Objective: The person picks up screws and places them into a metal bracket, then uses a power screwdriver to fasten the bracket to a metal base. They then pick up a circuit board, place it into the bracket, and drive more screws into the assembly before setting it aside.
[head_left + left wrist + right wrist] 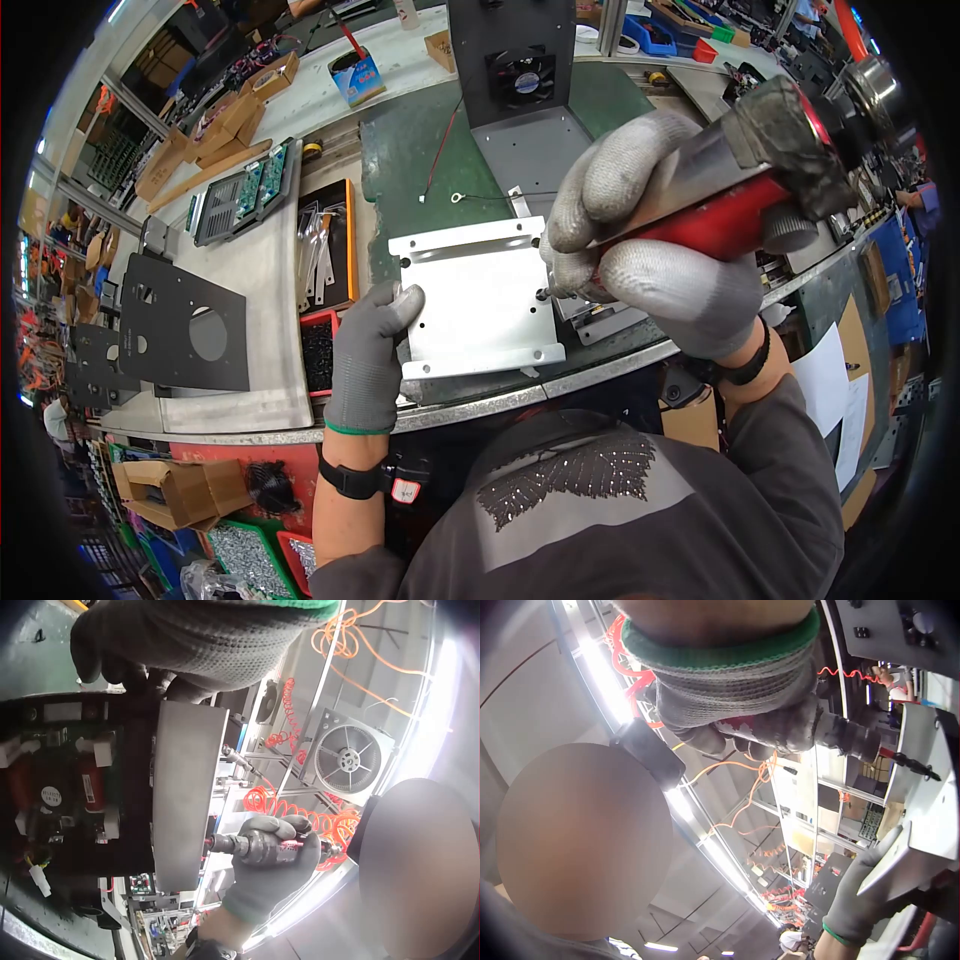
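Observation:
My gloved left hand grips the left edge of a silver metal plate with raised flanges, its thumb on the top face. In the left wrist view, a circuit board with coils lies beneath the plate's side. My gloved right hand is wrapped around a red and black air screwdriver. Its bit points down at the plate near a hole by the right edge. In the head view the right fingers partly cover the tool's front end.
A dark grey metal housing with a fan stands behind the plate on a green mat. To the left are an orange-edged tray, a red bin of small black parts and a black panel. A wire with a ring terminal lies behind the plate.

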Available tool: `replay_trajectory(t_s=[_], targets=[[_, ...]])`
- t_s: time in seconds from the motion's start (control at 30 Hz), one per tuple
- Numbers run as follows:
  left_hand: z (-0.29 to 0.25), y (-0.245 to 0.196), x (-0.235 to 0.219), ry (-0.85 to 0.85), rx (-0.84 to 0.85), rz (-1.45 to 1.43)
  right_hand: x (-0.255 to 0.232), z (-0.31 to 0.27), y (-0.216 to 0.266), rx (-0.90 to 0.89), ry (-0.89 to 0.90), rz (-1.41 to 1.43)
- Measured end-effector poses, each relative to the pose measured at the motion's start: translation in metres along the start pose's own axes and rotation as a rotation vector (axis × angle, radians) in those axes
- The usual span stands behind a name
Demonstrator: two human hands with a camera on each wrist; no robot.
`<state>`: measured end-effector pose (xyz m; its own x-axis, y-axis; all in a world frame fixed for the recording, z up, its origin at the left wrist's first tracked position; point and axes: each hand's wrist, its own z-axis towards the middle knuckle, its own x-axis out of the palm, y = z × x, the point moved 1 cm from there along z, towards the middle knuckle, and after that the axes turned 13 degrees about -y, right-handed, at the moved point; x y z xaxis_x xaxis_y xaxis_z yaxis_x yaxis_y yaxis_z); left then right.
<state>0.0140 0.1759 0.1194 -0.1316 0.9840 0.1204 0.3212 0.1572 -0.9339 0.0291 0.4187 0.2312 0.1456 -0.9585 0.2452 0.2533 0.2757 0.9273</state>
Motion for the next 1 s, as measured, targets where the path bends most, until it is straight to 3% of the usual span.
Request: replay_trajectory(t_s=[0.43,0.67,0.77,0.87,0.93,1.0], targets=[[0.001,-0.002,0.004,-0.023,-0.036,0.042,0.006,0.005,-0.006,-0.023,0.001,0.108],[0.002,-0.001,0.004,-0.019,-0.025,0.091,0.007,0.009,-0.003,0.016,-0.006,0.01],[0.004,0.003,0.002,-0.047,-0.005,0.086,0.006,0.011,-0.004,-0.047,0.035,-0.021],[0.006,0.002,-0.001,-0.061,-0.019,0.17,0.005,0.012,-0.006,0.05,0.0,0.003],[0.004,-0.004,0.002,-0.067,-0.031,0.179,0.003,0.016,-0.011,-0.081,0.066,-0.035],[0.005,-0.003,0.004,-0.074,-0.044,0.188,0.005,0.014,-0.012,-0.071,0.039,-0.01]])
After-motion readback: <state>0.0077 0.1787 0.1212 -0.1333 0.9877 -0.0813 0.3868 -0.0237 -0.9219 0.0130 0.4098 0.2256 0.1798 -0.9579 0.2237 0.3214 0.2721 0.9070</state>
